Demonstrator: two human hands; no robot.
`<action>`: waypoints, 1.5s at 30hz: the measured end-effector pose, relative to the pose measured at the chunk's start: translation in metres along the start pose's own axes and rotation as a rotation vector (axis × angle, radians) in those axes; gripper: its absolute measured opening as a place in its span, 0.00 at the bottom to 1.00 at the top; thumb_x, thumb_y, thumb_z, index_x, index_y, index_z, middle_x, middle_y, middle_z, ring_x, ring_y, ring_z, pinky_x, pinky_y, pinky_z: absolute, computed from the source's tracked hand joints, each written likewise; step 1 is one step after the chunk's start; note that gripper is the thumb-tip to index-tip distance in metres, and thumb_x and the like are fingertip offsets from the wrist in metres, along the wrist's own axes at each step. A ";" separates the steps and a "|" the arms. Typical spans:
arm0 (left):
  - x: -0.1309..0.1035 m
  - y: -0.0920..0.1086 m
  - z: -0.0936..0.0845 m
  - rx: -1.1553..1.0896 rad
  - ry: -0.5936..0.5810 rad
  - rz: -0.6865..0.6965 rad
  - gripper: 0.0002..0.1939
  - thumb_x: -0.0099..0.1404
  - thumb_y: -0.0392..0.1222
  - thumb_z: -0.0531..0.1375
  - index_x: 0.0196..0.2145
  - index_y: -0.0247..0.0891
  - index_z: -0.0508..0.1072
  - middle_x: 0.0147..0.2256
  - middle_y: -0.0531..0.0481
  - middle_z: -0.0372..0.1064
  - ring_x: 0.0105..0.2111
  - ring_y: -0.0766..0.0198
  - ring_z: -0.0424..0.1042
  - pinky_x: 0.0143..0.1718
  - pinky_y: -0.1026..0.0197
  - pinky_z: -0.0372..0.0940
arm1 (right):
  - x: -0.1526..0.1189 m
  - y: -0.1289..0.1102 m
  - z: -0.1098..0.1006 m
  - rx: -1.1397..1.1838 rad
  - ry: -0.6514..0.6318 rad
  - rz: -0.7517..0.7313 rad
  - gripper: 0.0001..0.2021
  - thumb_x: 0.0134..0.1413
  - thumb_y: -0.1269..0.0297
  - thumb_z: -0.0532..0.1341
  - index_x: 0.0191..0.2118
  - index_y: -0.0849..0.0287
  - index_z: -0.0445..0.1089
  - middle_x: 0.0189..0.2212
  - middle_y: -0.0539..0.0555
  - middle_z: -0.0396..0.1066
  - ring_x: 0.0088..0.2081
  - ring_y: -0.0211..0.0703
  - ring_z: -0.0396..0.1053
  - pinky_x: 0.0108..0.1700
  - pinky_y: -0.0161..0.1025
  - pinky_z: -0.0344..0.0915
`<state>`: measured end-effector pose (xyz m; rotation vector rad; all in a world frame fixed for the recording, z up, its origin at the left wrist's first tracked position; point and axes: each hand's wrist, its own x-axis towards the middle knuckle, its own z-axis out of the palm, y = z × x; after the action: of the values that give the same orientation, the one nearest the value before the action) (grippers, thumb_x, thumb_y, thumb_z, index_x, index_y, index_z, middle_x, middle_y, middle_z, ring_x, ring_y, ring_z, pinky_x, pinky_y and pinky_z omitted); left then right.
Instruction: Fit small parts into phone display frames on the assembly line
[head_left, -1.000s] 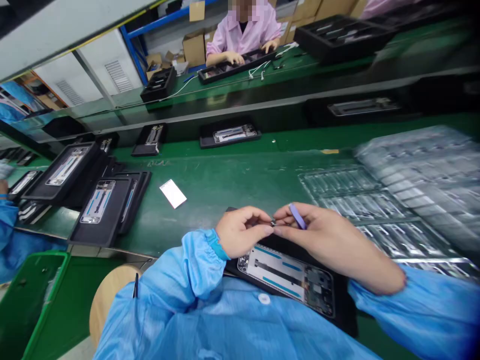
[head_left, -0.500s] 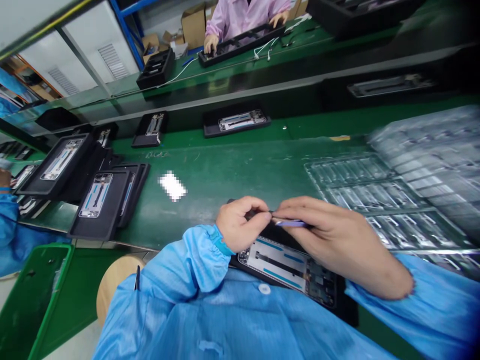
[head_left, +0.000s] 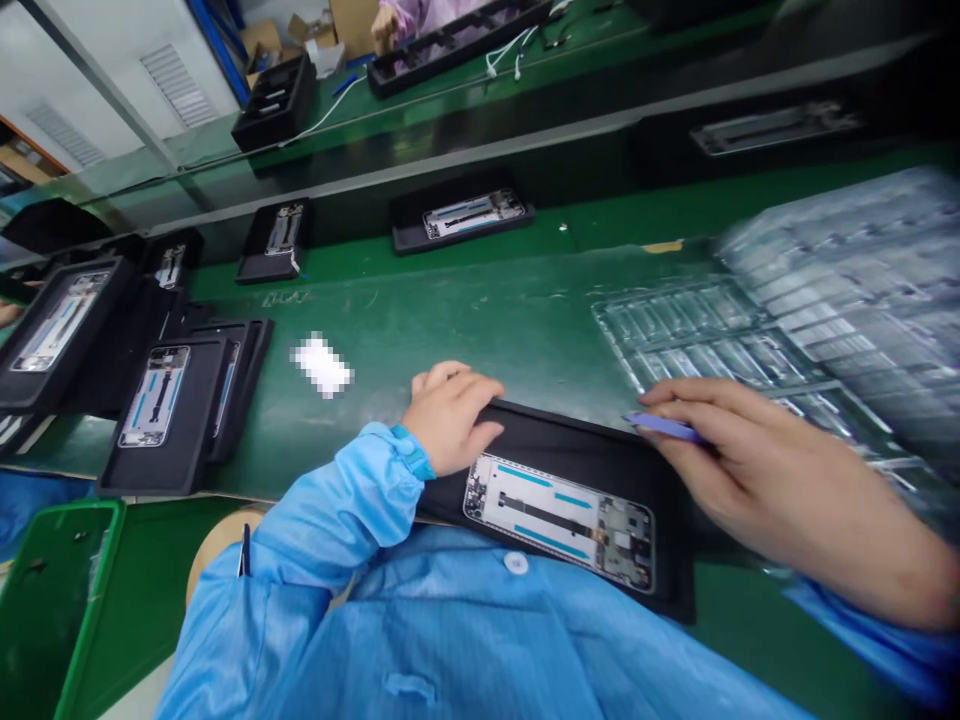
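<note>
A phone frame (head_left: pixel 559 520) with its inner side up lies in a black tray (head_left: pixel 570 430) right in front of me. Blue strips, a dark flex cable and a circuit area show on the frame. My left hand (head_left: pixel 454 415) rests at the tray's left end, thumb and fingers apart, holding nothing that I can see. To the right of the tray, my right hand (head_left: pixel 757 460) grips a slim purple tool (head_left: pixel 671 428) with a narrow tip pointing left. Its exact kind does not show.
Clear plastic trays (head_left: pixel 697 330) lie at the right, with a blurred stack (head_left: pixel 847 250) beyond them. More black trays with phone frames stand at the left (head_left: pixel 202 380) and along the back (head_left: pixel 409 235). A green bin (head_left: pixel 109 560) is at lower left. Across the bench, a person's hand (head_left: pixel 385 25) shows.
My hands, which met above the tray, have parted. The right hand moved right with the purple tool; the left opened and moved left onto the tray's end. The view has shifted too.
</note>
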<state>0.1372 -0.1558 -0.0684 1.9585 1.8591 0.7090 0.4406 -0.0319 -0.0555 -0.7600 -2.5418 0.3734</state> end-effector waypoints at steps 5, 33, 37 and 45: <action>-0.017 -0.002 0.003 0.084 -0.132 -0.127 0.15 0.74 0.42 0.67 0.57 0.46 0.78 0.68 0.46 0.75 0.70 0.42 0.64 0.66 0.31 0.61 | -0.039 -0.001 0.020 0.147 -0.252 0.174 0.20 0.77 0.44 0.54 0.48 0.53 0.76 0.41 0.58 0.83 0.38 0.56 0.83 0.40 0.52 0.80; -0.046 -0.016 0.007 -0.114 0.146 -0.179 0.13 0.72 0.34 0.60 0.50 0.43 0.80 0.51 0.44 0.84 0.66 0.48 0.73 0.69 0.39 0.62 | 0.004 -0.025 0.065 -0.027 -0.254 -0.077 0.19 0.79 0.53 0.54 0.50 0.56 0.81 0.55 0.58 0.82 0.49 0.51 0.82 0.42 0.45 0.79; -0.046 -0.017 0.008 -0.119 0.148 -0.177 0.14 0.71 0.32 0.59 0.49 0.44 0.80 0.50 0.45 0.84 0.65 0.48 0.73 0.68 0.40 0.63 | -0.001 -0.030 0.068 -0.102 -0.195 -0.049 0.18 0.79 0.54 0.54 0.50 0.55 0.80 0.54 0.58 0.82 0.48 0.51 0.82 0.38 0.43 0.76; -0.047 -0.017 0.009 -0.124 0.151 -0.186 0.18 0.70 0.29 0.56 0.48 0.46 0.80 0.49 0.47 0.84 0.65 0.50 0.73 0.68 0.41 0.62 | 0.002 -0.016 0.064 0.068 -0.273 -0.045 0.16 0.74 0.57 0.56 0.51 0.52 0.81 0.53 0.57 0.83 0.51 0.54 0.82 0.50 0.51 0.81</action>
<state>0.1280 -0.1999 -0.0904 1.6703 2.0008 0.9114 0.4001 -0.0513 -0.1032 -0.6639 -2.7777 0.5806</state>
